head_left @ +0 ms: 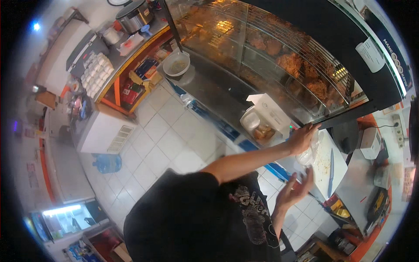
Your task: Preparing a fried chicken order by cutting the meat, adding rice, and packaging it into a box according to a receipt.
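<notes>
Over the left side of the cutting board [321, 181]: clear plastic bag [306, 157], bunched, between the two hands; contents blurred.
Left hand [302, 140]: reaches across from the left, fingers bent, pinching the upper part of the bag; exact fingertip contact blurred.
Right hand [293, 192]: below the bag, fingers spread, gripping nothing visible; cannot tell if fingertips touch the bag.
Knife [331, 170]: lies lengthwise on the board's right side, bluish-grey.
Crumbs [322, 157]: brown bits scattered on the board, between bag and knife.
Box [273, 110]: white cardboard, lid up, left of the left hand, on the steel counter [214, 92].
Box contents: white bundle [251, 120] beside brown food pieces [264, 132].
Display case [242, 39]: glass, beyond the counter, fried pieces [289, 64] on racks.
Bowl [168, 66]: white, far left end of counter.
Floor: blue water jug [108, 163] on white tiles [163, 131].
</notes>
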`<state>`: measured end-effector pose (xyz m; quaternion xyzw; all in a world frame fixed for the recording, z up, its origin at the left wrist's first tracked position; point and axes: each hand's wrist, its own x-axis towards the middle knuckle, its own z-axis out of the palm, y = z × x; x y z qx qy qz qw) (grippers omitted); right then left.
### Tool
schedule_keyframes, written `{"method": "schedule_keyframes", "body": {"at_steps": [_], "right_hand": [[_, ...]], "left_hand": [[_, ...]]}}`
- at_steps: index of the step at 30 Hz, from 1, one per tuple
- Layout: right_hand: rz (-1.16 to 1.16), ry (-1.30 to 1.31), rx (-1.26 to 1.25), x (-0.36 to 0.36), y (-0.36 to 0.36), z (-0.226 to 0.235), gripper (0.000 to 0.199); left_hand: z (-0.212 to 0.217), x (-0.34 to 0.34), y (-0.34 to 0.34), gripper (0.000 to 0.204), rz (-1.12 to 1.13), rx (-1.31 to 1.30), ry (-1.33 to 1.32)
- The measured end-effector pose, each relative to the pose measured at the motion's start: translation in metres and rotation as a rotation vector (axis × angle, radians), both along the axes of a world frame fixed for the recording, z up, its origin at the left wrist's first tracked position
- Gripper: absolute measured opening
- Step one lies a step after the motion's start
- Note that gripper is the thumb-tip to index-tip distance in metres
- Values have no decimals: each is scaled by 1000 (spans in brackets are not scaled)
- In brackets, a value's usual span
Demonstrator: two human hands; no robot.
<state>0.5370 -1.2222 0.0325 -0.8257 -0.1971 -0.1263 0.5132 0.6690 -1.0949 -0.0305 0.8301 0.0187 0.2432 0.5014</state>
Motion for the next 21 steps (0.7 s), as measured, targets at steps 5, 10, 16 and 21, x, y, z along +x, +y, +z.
{"method": "schedule_keyframes", "body": {"at_steps": [5,10,16,21], "right_hand": [[72,391,71,100,-70,-32,22],[71,346,-324,208,-132,-108,25],[10,157,-250,311,-73,-158,41],[-2,22,-307,302,-51,-142,42]], "left_hand": [[16,-33,-25,70,-506,-394,183],[56,-6,31,65,431,-92,-498],[64,56,108,82,543,472,-531],[54,60,142,84,638,664,-627]]}}
